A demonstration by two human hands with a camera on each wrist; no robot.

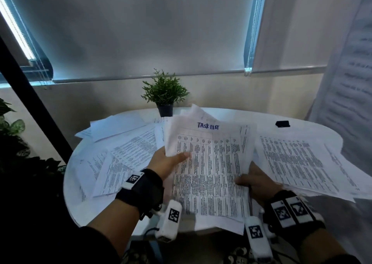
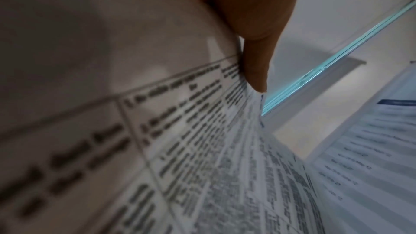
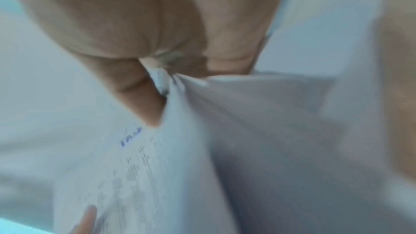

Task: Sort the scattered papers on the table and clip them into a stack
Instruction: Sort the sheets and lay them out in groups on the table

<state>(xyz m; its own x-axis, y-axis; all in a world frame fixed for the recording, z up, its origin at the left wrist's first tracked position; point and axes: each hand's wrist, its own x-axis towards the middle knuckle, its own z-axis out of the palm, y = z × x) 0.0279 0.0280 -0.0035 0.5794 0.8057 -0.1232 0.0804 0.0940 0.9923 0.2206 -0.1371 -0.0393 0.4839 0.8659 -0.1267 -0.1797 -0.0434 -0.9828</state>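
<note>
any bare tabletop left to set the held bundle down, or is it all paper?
Bare table shows along the far rim, between the potted plant and the black clip, and on the near-left rim. The middle is crowded: loose sheets left and right of the held bundle.

The printed text on the held sheets (image 1: pixel 209 169) was too blurred to read; the right hand's (image 1: pixel 259 183) fingers lay hidden beneath them

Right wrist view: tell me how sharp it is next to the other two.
Right wrist: the blurriest, right hand and papers smeared. Left wrist: nearest print soft, thumb fairly crisp. Head: sharpest, dim room, table rim bowed by the wide lens.
</note>
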